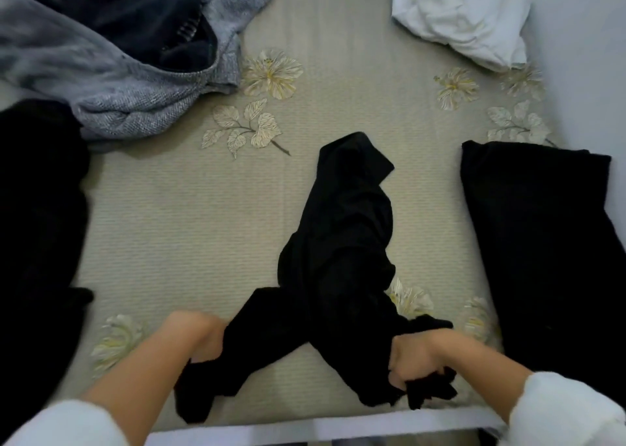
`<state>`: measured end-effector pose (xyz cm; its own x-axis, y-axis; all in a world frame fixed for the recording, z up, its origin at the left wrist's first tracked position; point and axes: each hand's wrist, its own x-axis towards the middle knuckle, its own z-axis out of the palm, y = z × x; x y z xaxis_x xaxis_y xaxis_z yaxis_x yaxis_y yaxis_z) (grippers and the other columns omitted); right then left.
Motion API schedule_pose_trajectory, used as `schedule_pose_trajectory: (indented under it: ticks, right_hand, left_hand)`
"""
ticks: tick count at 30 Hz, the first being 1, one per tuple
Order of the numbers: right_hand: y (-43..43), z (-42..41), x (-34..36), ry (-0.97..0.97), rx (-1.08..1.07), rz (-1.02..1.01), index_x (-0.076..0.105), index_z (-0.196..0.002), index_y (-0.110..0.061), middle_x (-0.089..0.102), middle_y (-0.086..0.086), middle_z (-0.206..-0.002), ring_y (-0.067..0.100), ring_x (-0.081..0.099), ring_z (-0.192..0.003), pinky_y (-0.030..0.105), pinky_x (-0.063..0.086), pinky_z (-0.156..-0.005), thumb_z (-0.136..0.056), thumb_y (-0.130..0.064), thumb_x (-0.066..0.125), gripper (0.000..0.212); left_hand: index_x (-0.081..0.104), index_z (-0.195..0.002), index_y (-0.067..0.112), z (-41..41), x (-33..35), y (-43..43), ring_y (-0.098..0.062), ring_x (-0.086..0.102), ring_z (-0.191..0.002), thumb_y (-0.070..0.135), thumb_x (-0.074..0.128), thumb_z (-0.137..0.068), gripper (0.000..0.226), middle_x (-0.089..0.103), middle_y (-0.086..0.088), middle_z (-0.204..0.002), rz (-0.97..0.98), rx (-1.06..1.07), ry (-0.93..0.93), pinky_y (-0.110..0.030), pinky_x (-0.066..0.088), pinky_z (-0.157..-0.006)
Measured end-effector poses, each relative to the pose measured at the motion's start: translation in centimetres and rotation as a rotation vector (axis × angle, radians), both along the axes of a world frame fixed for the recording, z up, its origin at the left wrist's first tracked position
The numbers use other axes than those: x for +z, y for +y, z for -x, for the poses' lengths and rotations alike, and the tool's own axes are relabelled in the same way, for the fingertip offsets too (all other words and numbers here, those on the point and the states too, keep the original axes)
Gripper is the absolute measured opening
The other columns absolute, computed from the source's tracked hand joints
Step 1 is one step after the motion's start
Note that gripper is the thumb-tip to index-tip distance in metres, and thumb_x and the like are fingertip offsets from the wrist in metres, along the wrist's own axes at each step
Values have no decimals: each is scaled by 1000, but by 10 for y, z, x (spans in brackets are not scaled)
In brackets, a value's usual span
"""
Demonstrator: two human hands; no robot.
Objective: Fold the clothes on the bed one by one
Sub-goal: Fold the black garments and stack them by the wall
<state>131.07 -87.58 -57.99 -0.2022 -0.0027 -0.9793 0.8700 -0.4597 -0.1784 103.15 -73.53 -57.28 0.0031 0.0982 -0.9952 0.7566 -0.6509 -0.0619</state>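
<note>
A floral-printed bed sheet (189, 229) is covering the bed, with a grey knit sweater (128, 107) lying at 10 o'clock, a white garment (464, 12) at 1 o'clock and a flat black garment (542, 242) at 3 o'clock. The crumpled black garment (342, 242) is lying at centre, its long axis running from 6 toward 12 o'clock, near end splitting sideways. The left hand (200, 337) is curling into its left edge; the right hand (416, 357) is clenching a bunch of its right edge. It is looking light, soft and limp, so gripping the two near corners and shaking it flat seems wise.
</note>
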Motion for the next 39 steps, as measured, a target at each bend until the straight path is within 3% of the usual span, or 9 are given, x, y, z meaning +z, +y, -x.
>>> schedule_pose_trajectory:
  ticks: [3,7,10,12,17,21,27,34,39]
  right_hand:
    - [6,-5,3,-103,-175,-48,58,-75,-18,56,1,-67,15,55,-55,21,46,-48,-83,-36,62,19]
    - [30,-11,-10,-410,-896,-745,64,-101,-11,62,2,-81,18,59,-78,20,45,-63,-86,-25,64,20]
    - [35,8,-32,-568,-971,-762,42,-139,-11,44,11,-134,28,42,-126,37,36,-106,-82,-37,69,68]
    - [31,29,-40,-586,-876,-762,53,-126,-15,42,8,-131,29,39,-126,38,33,-108,-82,-39,67,52]
    - [37,38,1,-313,-1359,-834,58,-69,-7,57,1,-64,11,54,-59,24,41,-52,-75,-13,61,8]
    - [38,6,81,27,-1773,-757,61,-77,-9,55,11,-74,24,51,-71,30,37,-56,-52,-4,57,26]
    - [18,-13,225,450,-1613,-850,46,-81,-9,49,6,-71,15,55,-60,21,46,-48,-65,19,39,33]
    - [-14,-29,318,633,-1375,-531,59,-90,-11,61,5,-75,18,58,-59,29,45,-55,-77,-35,69,29]
    - [7,0,301,409,-1342,-620,62,-114,-15,71,11,-104,26,66,-97,39,48,-91,-89,-64,40,60]
  left_hand:
    - [63,-115,8,4,-9,14,-21,60,-98,18,52,-88,31,64,-8,-112,-72,158,-111,-28,45,-81]
    - [64,-118,11,-23,-34,23,-22,61,-105,20,49,-95,28,66,-6,-112,-442,949,-688,-28,44,-90]
    - [59,-121,10,-59,-36,9,-24,64,-102,22,54,-94,30,65,-10,-117,-228,1420,-763,-37,51,-93]
    - [63,-109,10,-71,-30,-7,-15,68,-81,18,55,-95,18,69,-6,-98,-101,1533,-762,-24,56,-74]
    - [65,-89,9,-65,12,-13,-13,59,-61,1,57,-80,15,64,-3,-72,16,1542,-834,-21,46,-53]
    - [53,-72,6,-45,76,5,-13,53,-51,-7,47,-66,15,51,-5,-59,201,1688,-933,-19,42,-43]
    - [58,-98,2,-35,197,-5,-19,63,-66,-2,49,-57,43,62,-12,-82,451,1810,-1178,-26,52,-52]
    - [67,-82,9,-40,293,-30,-17,60,-57,0,52,-38,47,62,-4,-68,662,1721,-1582,-22,48,-52]
    - [33,-56,14,-69,322,-50,-23,48,-62,-3,50,-38,30,48,-23,-61,669,1398,-1559,-31,36,-55]
